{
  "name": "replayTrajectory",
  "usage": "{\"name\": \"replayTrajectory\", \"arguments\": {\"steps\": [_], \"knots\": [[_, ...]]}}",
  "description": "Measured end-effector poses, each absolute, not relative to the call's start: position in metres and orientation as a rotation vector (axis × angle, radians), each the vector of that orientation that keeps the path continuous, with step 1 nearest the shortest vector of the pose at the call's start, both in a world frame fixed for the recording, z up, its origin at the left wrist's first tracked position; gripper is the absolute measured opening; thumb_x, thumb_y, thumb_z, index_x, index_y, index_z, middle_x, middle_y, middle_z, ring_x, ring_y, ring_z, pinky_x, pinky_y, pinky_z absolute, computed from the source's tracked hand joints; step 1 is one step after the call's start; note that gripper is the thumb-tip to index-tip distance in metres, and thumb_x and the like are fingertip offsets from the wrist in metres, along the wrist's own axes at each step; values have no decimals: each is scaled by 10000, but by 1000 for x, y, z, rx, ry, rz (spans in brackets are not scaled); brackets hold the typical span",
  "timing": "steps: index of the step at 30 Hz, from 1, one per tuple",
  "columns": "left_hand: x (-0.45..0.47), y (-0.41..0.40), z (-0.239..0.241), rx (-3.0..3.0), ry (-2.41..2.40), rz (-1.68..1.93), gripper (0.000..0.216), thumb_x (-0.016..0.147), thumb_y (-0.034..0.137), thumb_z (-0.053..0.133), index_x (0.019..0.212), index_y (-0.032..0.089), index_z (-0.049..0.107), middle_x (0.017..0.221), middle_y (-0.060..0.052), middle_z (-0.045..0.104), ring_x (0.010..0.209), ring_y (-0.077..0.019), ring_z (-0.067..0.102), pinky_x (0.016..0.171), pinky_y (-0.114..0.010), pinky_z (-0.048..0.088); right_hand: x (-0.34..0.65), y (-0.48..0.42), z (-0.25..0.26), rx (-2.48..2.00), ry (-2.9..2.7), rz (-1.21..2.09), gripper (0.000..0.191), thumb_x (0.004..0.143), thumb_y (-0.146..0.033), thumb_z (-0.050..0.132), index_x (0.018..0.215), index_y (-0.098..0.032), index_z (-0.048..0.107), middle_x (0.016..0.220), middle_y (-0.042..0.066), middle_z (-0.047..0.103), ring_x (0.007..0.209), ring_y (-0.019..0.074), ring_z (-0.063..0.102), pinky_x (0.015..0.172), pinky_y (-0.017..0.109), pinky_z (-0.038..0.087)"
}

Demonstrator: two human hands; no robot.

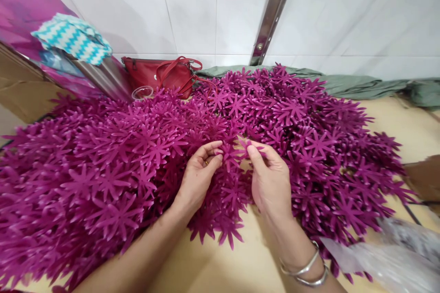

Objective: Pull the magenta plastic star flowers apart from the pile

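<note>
A huge heap of magenta plastic star-shaped flower pieces point(113, 165) covers the tan table point(237, 265). My left hand point(199, 176) pinches one flower piece point(229, 153) at the heap's front middle, thumb and fingers closed on its petals. My right hand point(270, 178) pinches the other side of the same small cluster, fingers curled together. Two silver bangles point(305, 271) circle my right wrist. Both hands nearly touch over the piece.
A red handbag point(160, 74) and a clear plastic cup point(142, 92) stand at the back by the white tiled wall. A metal bracket point(272, 11) leans there, green cloth point(360, 84) beside it. Clear plastic bag point(395, 256) at right front; zigzag cloth point(72, 36) at left.
</note>
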State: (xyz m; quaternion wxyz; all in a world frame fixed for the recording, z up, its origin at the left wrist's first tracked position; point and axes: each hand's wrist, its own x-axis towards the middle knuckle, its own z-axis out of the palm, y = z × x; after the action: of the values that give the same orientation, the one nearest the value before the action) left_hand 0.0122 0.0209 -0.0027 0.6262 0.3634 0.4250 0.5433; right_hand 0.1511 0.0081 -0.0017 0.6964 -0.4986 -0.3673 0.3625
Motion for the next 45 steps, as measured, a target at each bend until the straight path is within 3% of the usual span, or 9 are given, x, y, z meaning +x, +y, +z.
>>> {"name": "replayTrajectory", "arguments": {"steps": [8,12,15,18,21,24,34,40,45], "knots": [[6,26,-7,891,998,1401,379,877,261,756,1249,245,680,1063,1,684,905,-97,604,883,-199,462,162,11,5,-1086,-778,950,172,847,-396,796,889,-232,763,915,7,762,709,124,645,725,279,545],[6,24,5,1028,1039,1522,384,900,271,738,1270,249,638,1128,-24,682,968,-123,639,912,-215,495,166,7,10,-1226,-1314,1024,223,809,-428,829,927,-239,823,1085,74,772,1054,243,698,964,403,549],[7,19,12,1148,1032,1554,381,922,250,713,1286,266,602,1150,-35,669,1017,-141,662,942,-237,520,164,6,13,-1220,-1288,865,286,890,-474,742,1058,-254,812,1264,91,716,1235,251,634,1093,428,483],[10,13,12,1248,970,1493,388,929,210,699,1298,273,597,1178,-40,652,1053,-146,677,968,-248,529,160,4,13,-1155,-1129,887,331,929,-476,698,1180,-264,740,1170,63,743,1082,214,682,995,389,532],[13,8,10,1271,897,1399,441,917,200,711,1334,279,592,1252,-59,644,1107,-166,680,956,-254,539,156,3,12,-1192,-1063,926,230,836,-381,807,1003,-240,733,911,3,730,811,170,651,773,302,536],[14,7,11,1183,839,1337,545,893,242,755,1398,289,556,1328,-80,642,1101,-173,682,945,-269,548,155,2,11,-1266,-1077,851,130,882,-342,753,866,-216,727,817,-14,700,725,147,593,713,279,485],[12,16,10,988,837,1152,441,785,294,873,1199,235,732,1181,-50,752,1037,-173,698,938,-283,560,149,-4,8,-1346,-1412,381,206,1035,-285,544,1028,-233,743,1036,68,779,979,230,711,935,397,530],[14,18,9,1000,850,1202,351,812,296,837,1143,227,744,1183,-49,741,1081,-181,678,926,-278,560,148,-2,5,-1308,-1503,318,344,1062,-273,462,1288,-241,719,1264,134,657,1246,249,621,1114,471,483],[14,21,4,894,910,1276,261,749,319,881,918,194,726,905,17,695,820,-109,649,827,-246,573,152,-1,8,-1296,-1267,466,250,1028,-314,561,1119,-235,780,1221,103,675,1176,221,646,1079,405,505]]}}
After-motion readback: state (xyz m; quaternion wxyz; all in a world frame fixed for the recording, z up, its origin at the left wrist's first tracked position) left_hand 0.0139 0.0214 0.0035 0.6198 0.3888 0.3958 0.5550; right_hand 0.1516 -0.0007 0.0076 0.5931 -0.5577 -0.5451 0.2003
